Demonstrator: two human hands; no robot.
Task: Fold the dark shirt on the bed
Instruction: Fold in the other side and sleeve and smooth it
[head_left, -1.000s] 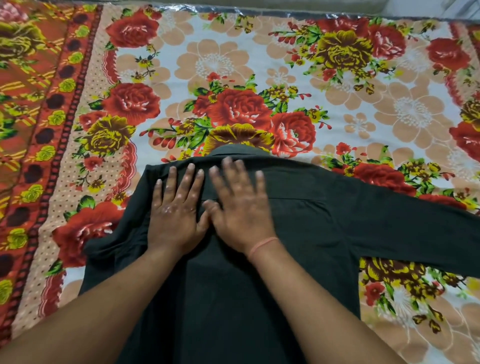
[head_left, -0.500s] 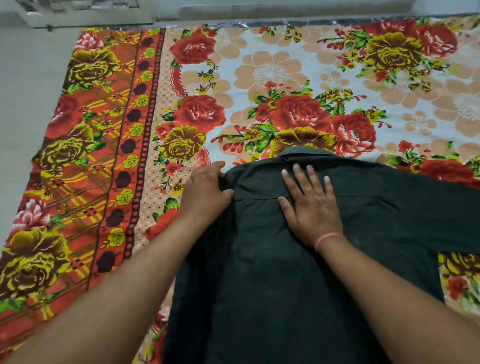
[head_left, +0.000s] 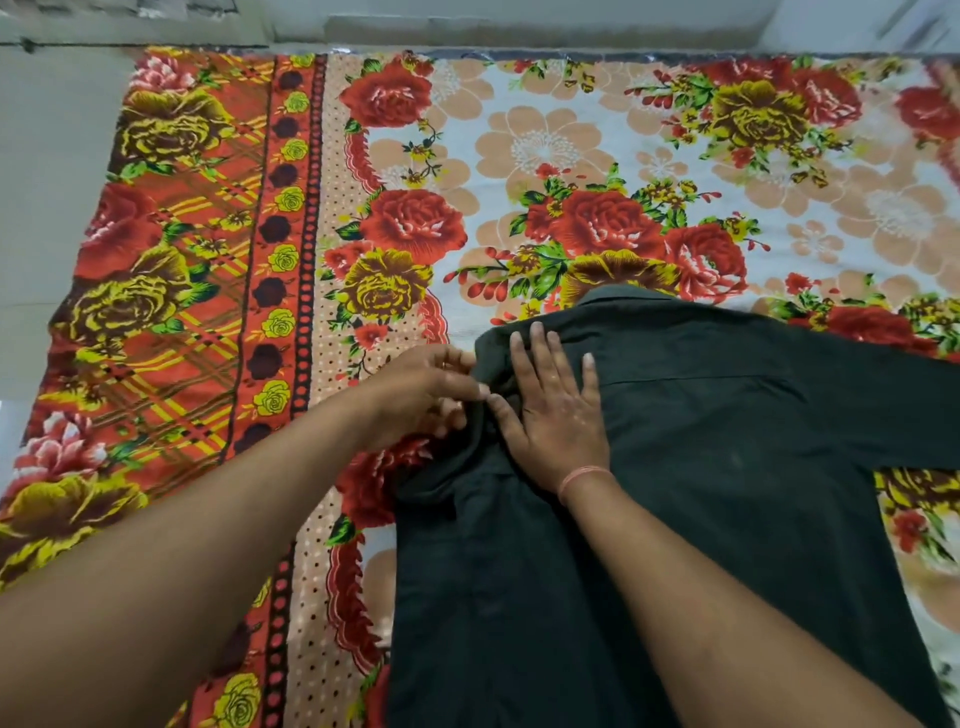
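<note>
The dark shirt (head_left: 701, 467) lies back-up on the flowered bedsheet (head_left: 545, 156), collar pointing away from me. Its right sleeve stretches out flat to the right edge of view. Its left side is folded in, with bunched cloth at the left shoulder. My left hand (head_left: 431, 389) pinches that bunched cloth at the shoulder edge with fingers closed. My right hand (head_left: 556, 410) lies flat, fingers spread, pressing the shirt just right of the left hand, a thin orange band on its wrist.
The sheet's orange patterned border (head_left: 171, 291) runs down the left side, ending at the bed's left edge by a pale floor (head_left: 47, 182). A wall base (head_left: 519, 26) runs along the far side of the bed.
The view has swung left. My left hand has slid from the shirt's back to its left shoulder edge and closed on the cloth. My right hand followed leftward, still flat.
</note>
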